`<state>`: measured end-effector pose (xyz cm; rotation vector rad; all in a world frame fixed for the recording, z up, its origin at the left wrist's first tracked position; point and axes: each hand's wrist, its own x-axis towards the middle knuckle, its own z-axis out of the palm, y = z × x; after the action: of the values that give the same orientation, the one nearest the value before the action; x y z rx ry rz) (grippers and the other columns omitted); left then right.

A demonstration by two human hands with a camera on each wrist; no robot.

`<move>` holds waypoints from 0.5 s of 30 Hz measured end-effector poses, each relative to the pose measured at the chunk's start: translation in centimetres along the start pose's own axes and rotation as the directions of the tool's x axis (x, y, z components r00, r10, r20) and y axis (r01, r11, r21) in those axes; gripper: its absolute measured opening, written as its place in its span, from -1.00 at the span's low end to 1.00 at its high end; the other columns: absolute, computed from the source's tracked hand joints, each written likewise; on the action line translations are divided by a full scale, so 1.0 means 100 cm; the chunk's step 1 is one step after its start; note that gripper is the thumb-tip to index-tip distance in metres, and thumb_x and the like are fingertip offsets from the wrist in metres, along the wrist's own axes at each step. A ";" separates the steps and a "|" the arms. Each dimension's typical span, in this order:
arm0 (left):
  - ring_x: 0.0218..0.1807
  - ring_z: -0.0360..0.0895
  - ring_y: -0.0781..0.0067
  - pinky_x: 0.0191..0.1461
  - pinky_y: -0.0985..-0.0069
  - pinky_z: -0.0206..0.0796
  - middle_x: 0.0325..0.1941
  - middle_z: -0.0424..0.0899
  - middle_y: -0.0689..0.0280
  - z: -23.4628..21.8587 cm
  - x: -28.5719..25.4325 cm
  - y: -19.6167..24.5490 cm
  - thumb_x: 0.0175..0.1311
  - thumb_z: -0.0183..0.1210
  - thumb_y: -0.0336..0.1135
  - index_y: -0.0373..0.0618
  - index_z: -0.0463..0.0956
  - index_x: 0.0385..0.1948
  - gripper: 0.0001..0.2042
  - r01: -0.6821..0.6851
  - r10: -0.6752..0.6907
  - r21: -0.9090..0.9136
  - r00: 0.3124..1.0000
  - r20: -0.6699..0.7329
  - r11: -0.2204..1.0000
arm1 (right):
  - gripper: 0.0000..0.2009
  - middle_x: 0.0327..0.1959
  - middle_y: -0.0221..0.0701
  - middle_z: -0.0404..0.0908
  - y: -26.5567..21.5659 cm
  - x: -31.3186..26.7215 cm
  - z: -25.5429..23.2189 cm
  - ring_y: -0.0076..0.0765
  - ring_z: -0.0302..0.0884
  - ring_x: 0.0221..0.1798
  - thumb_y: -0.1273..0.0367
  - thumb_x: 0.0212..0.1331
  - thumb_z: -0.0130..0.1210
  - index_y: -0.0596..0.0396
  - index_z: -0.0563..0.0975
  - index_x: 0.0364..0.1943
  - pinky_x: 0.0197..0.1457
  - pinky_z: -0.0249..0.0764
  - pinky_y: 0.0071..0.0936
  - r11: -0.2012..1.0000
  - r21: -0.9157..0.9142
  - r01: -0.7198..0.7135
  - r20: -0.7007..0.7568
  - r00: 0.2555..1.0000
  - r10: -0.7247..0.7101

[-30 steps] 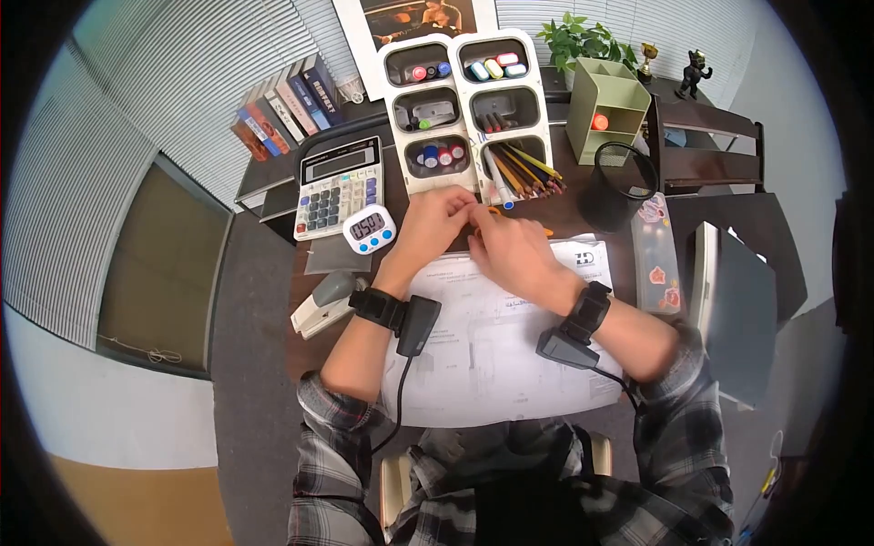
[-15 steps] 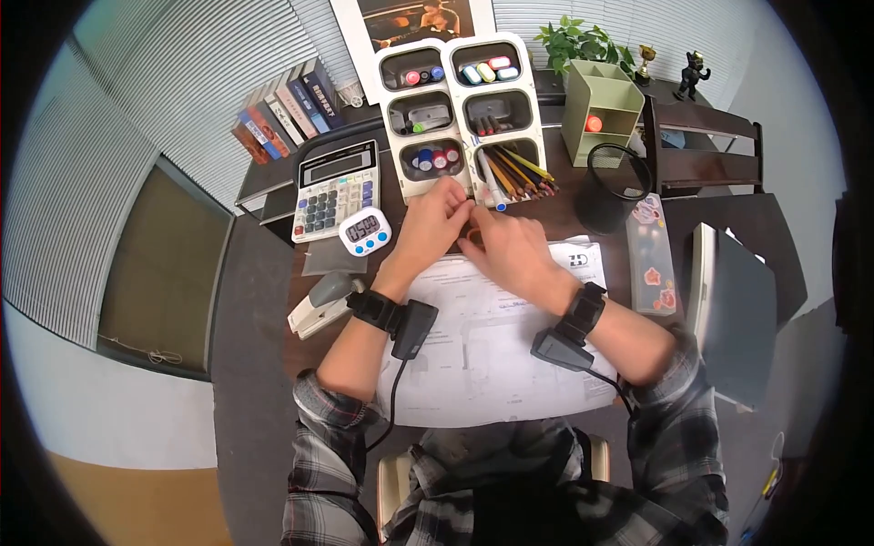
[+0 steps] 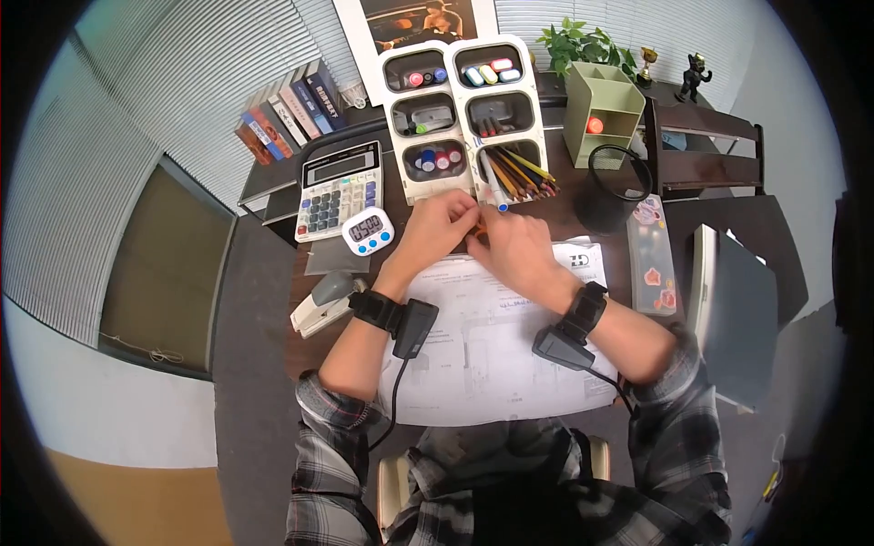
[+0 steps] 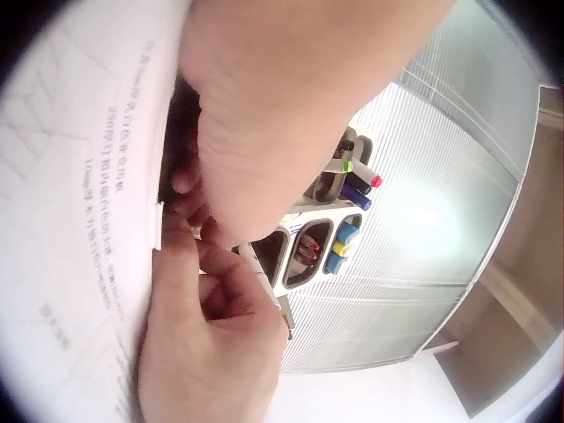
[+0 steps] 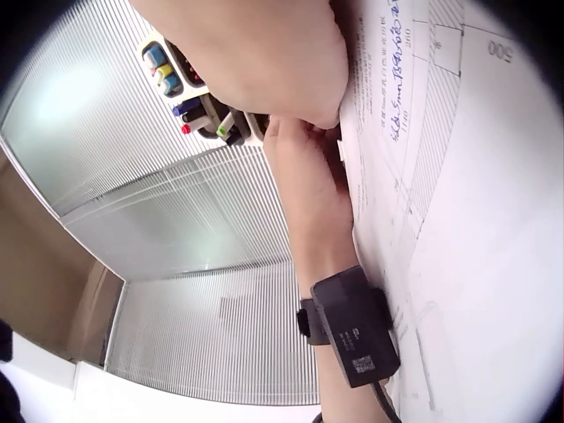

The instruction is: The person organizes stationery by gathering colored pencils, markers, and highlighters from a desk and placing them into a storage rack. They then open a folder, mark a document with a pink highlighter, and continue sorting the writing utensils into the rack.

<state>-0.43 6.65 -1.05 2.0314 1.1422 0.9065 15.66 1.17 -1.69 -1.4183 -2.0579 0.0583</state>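
Both hands meet beyond the far edge of a printed paper drawing point(image 3: 492, 364), in front of the white organizer point(image 3: 419, 188). The left hand point(image 3: 430, 232) reaches in from the left, its fingertips against those of the right hand point(image 3: 519, 250). In the left wrist view the right hand point(image 4: 211, 344) has its thumb and bent index finger close together. A bit of an orange thing point(image 3: 482, 237) shows between the hands, mostly covered by the right one. What the fingertips hold I cannot tell. In the right wrist view the left hand point(image 5: 304, 167) is partly hidden behind the right palm.
Left of the hands are a calculator point(image 3: 339, 196), a digital timer point(image 3: 368, 231) and a stapler point(image 3: 326, 303). Pencils point(image 3: 521, 171) and a marker point(image 3: 494, 182) lean from the organizer. A black mesh cup point(image 3: 605, 209) and a stickered case point(image 3: 652, 259) stand to the right.
The hands stay together, with small finger shifts. Orange pieces that showed beyond the right hand's knuckles are now covered. The timer has gone from 0501 to 0500.
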 end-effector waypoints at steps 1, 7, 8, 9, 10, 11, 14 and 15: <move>-0.37 0.59 0.57 -0.20 0.55 0.45 -0.40 0.72 0.27 -0.001 0.000 0.000 0.26 0.20 -0.37 -0.30 0.61 -0.26 -0.83 0.005 -0.004 -0.010 1.000 0.023 1.000 | -0.71 -0.49 -0.15 0.67 0.000 0.000 0.000 0.00 0.66 -0.44 0.27 0.09 0.23 0.23 0.54 -0.25 -0.32 0.57 -0.14 0.999 0.038 -0.003 -0.003 1.000 0.003; -0.35 0.58 0.59 -0.19 0.56 0.43 -0.40 0.71 0.31 -0.001 -0.002 -0.003 0.24 0.19 -0.38 -0.27 0.62 -0.25 -0.84 0.006 -0.001 -0.052 0.997 0.083 0.999 | -0.70 -0.49 -0.14 0.68 0.004 0.000 0.005 0.03 0.66 -0.44 0.26 0.07 0.26 0.21 0.56 -0.23 -0.33 0.57 -0.13 0.997 0.066 -0.039 0.008 0.999 0.038; -0.34 0.58 0.60 -0.19 0.57 0.43 -0.40 0.70 0.32 0.000 -0.001 -0.001 0.22 0.20 -0.38 -0.26 0.62 -0.25 -0.84 0.011 -0.006 -0.049 0.996 0.093 0.999 | -0.70 -0.49 -0.14 0.68 0.003 0.000 0.004 0.03 0.66 -0.44 0.26 0.07 0.26 0.21 0.56 -0.23 -0.33 0.57 -0.13 0.997 0.062 -0.041 0.005 0.999 0.041; -0.34 0.58 0.60 -0.19 0.57 0.43 -0.40 0.70 0.32 0.000 -0.001 0.001 0.22 0.20 -0.38 -0.26 0.62 -0.25 -0.84 0.004 0.000 -0.052 0.996 0.093 0.999 | -0.69 -0.49 -0.13 0.68 0.002 0.000 0.003 0.04 0.66 -0.44 0.25 0.05 0.28 0.20 0.57 -0.23 -0.32 0.57 -0.12 0.998 0.030 -0.060 0.018 0.998 0.060; -0.34 0.57 0.61 -0.19 0.58 0.42 -0.40 0.70 0.33 -0.001 -0.002 0.002 0.20 0.21 -0.39 -0.26 0.62 -0.25 -0.84 0.036 -0.029 -0.061 0.993 0.114 0.997 | -0.68 -0.50 -0.13 0.67 0.002 0.001 0.002 0.05 0.66 -0.44 0.24 0.03 0.30 0.20 0.57 -0.23 -0.32 0.57 -0.12 0.997 -0.003 -0.076 0.031 0.997 0.076; -0.34 0.56 0.62 -0.19 0.59 0.41 -0.40 0.69 0.34 -0.003 -0.003 0.004 0.18 0.22 -0.40 -0.26 0.62 -0.24 -0.84 0.069 -0.059 -0.070 0.989 0.133 0.995 | -0.68 -0.50 -0.13 0.67 0.003 0.002 0.002 0.05 0.66 -0.44 0.24 0.03 0.30 0.20 0.57 -0.23 -0.32 0.57 -0.12 0.997 -0.008 -0.071 0.028 0.997 0.072; -0.36 0.54 0.63 -0.20 0.61 0.40 -0.42 0.67 0.36 -0.005 -0.003 0.002 0.15 0.23 -0.44 -0.26 0.62 -0.24 -0.83 0.056 -0.034 -0.118 0.983 0.181 0.991 | -0.67 -0.51 -0.11 0.67 0.004 0.001 0.004 0.06 0.66 -0.43 0.23 0.02 0.31 0.20 0.57 -0.25 -0.29 0.57 -0.10 0.998 0.027 -0.057 0.052 0.997 0.056; -0.36 0.54 0.63 -0.20 0.61 0.40 -0.42 0.67 0.36 -0.006 -0.004 0.001 0.15 0.23 -0.44 -0.26 0.62 -0.24 -0.83 0.059 -0.038 -0.118 0.983 0.179 0.991 | -0.67 -0.50 -0.10 0.67 0.002 0.002 0.001 0.07 0.66 -0.43 0.23 0.02 0.30 0.20 0.57 -0.25 -0.28 0.57 -0.09 0.998 0.026 -0.058 0.057 0.997 0.056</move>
<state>-0.99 6.36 -0.72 1.9334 1.0100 0.7379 15.71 1.42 -1.75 -1.4739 -2.0539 0.1512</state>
